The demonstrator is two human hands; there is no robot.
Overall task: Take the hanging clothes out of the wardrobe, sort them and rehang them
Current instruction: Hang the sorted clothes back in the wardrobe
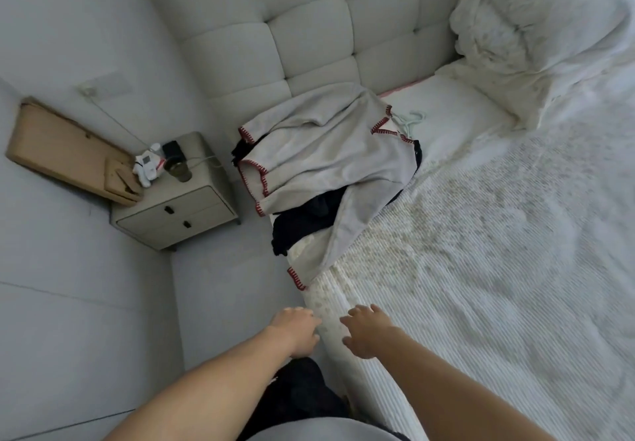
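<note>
Reaching toward the bed (481, 269), left hand (297, 329) and right hand (366, 332) hover near its edge, each grip loose with fingers spread and holding nothing. Clothes pile lies well ahead by the headboard (309, 28): grey garment with red stitching (326, 159) draped over dark clothes (302, 227), a pale hanger (410, 119) poking out beside it. Judgement: sorting step; best to lift the top grey piece first by its shoulders, free the hanger, avoid dragging the dark items off the edge.
</note>
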